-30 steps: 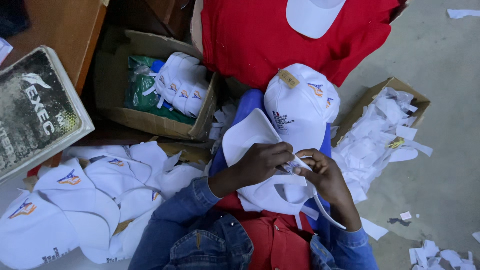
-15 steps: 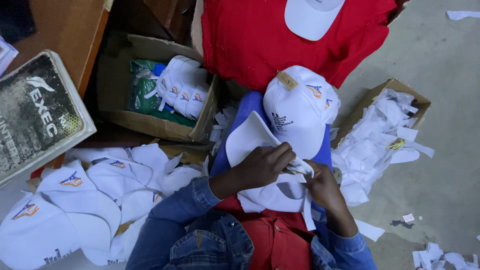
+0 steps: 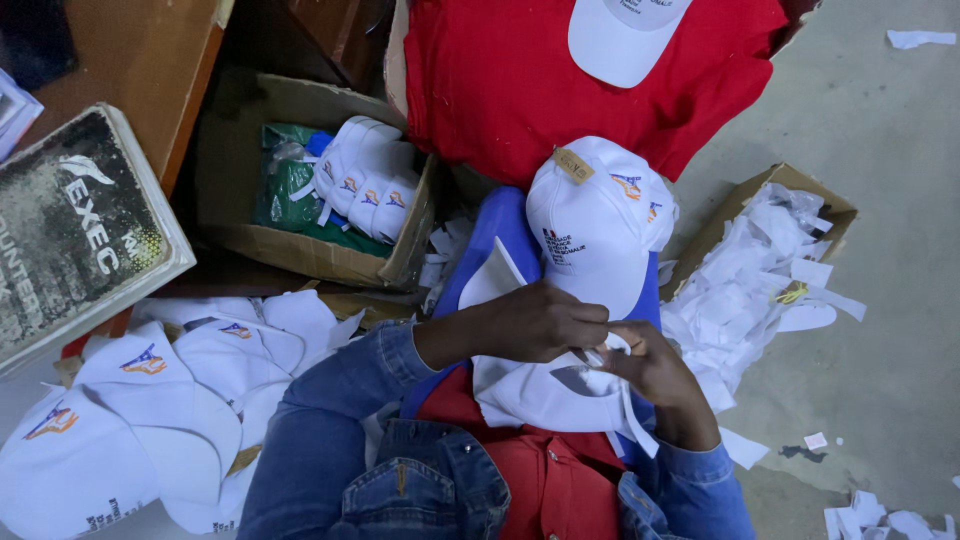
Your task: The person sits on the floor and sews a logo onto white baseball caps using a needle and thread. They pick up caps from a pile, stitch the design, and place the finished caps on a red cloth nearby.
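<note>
**Both hands pinched on one white cap in the lap**

Nearest to us, our left hand [image 3: 540,322] and right hand [image 3: 655,372] meet over the white cap [image 3: 545,392] lying across our lap, on the red shirt [image 3: 545,480] between the denim sleeves. Both hands are closed: fingertips pinch a small white strip [image 3: 612,345] at the cap's edge, the left from above, the right from below and the side. The cap lies directly under and between them, its long axis running left to right across the lap, so neither hand has to travel; the left covers more of it.

Just beyond, one finished cap [image 3: 600,225] sits crown-up on a blue form [image 3: 500,235], touching the worked cap's far edge.

At the floor's left edge lies a loose heap of caps [image 3: 160,400], about five that we can count. Farther out, a cardboard box [image 3: 330,255] holds a nested stack of roughly four caps [image 3: 365,180]. To the right, a second box [image 3: 800,190] overflows with white paper scraps [image 3: 750,300], too many to count. Farthest, one cap [image 3: 620,35] rests on red cloth [image 3: 540,90].
</note>
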